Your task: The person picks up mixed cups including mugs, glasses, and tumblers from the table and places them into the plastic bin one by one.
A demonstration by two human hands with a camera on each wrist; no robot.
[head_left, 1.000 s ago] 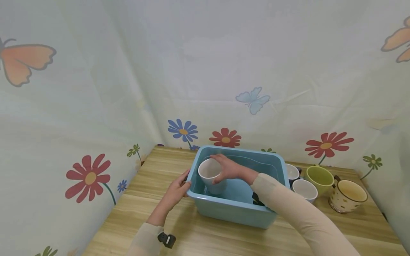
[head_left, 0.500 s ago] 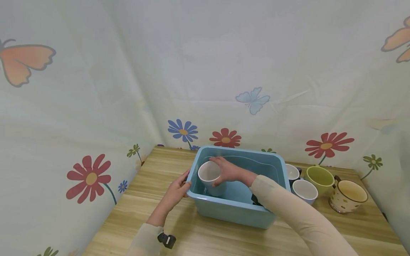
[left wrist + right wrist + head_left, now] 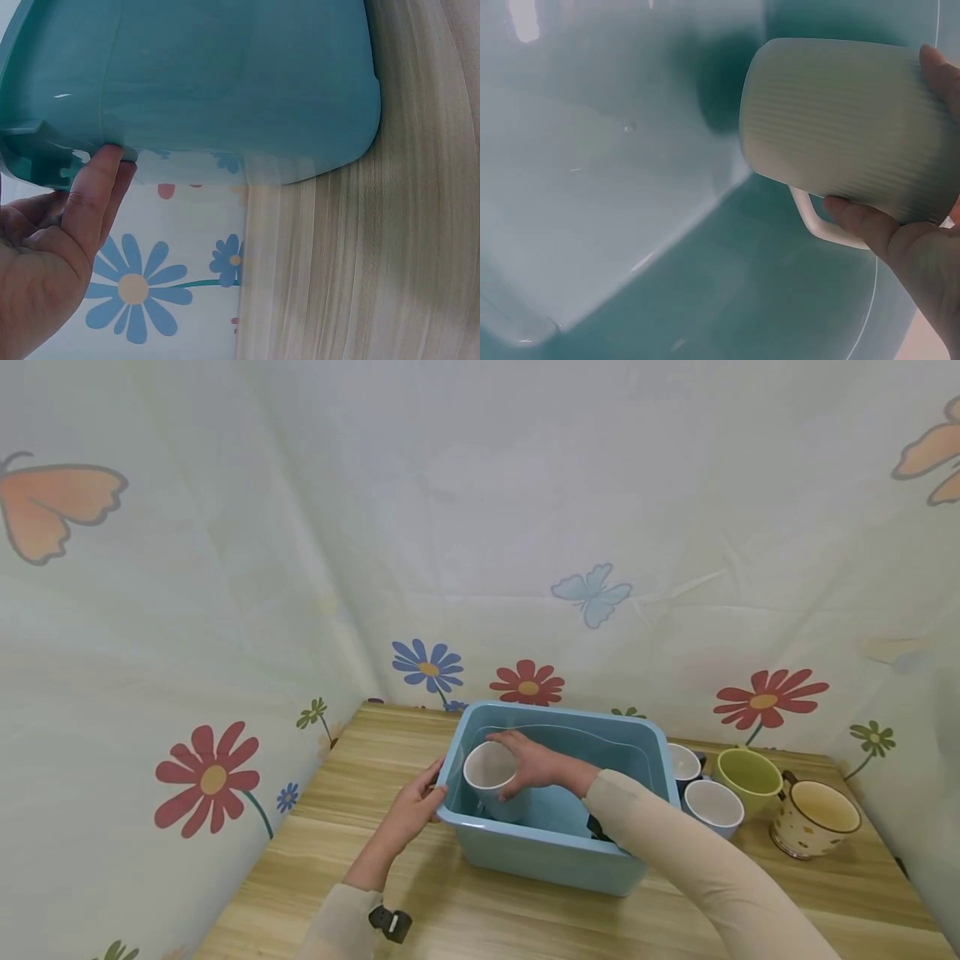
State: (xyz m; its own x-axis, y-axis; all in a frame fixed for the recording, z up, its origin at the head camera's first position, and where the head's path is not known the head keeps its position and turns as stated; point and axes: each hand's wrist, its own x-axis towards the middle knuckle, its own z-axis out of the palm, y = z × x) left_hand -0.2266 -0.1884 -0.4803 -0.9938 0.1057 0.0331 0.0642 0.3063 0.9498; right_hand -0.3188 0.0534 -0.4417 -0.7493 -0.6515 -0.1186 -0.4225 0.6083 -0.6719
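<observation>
A light blue plastic tub stands on the wooden table. At its left end my left hand grips the rim, thumb above and fingers tucked under the lip; the left wrist view shows those fingers against the outer wall. My right hand reaches into the tub and holds a pale ribbed mug near its rim. The mug is upright in the tub's left part. From the right wrist view, its ribbed side and looped handle show, with the thumb beside the handle.
Right of the tub stand a white-lined mug, a second white-lined mug, a green cup and a cream spotted mug. A flower-printed curtain closes off the back and sides of the table.
The mug and my right hand have sunk slightly lower inside the tub. My left hand has stayed on the rim, and the tub has not moved.
</observation>
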